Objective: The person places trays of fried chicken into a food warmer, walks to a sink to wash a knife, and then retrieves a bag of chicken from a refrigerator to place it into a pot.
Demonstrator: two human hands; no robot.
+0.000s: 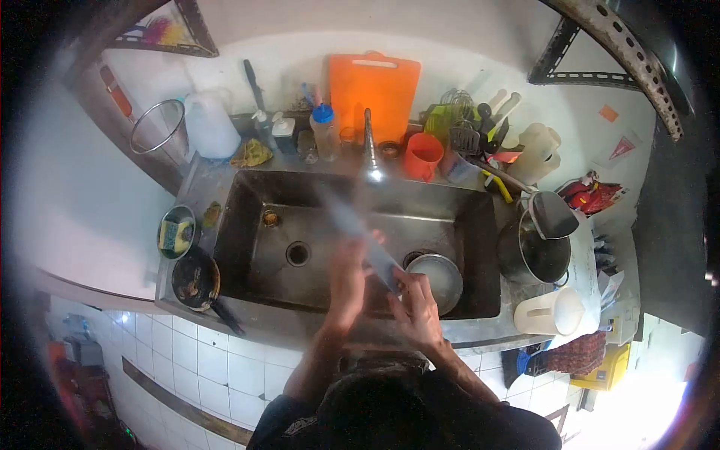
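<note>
Steel sink (247,225) lies under both hands, which hold a long knife (360,232) over the basin — the blade blurred, pointing up toward the tap (370,146). The right hand (417,307) is closed on the handle end; the left hand (346,281) is wrapped along the blade. Best, I judge, to keep the edge turned away from the palm and stroke slowly. A steel bowl (439,277) sits just beside the right hand, a pot (534,251) and white jug (551,311) crowd the rim — little elbow room.
</note>
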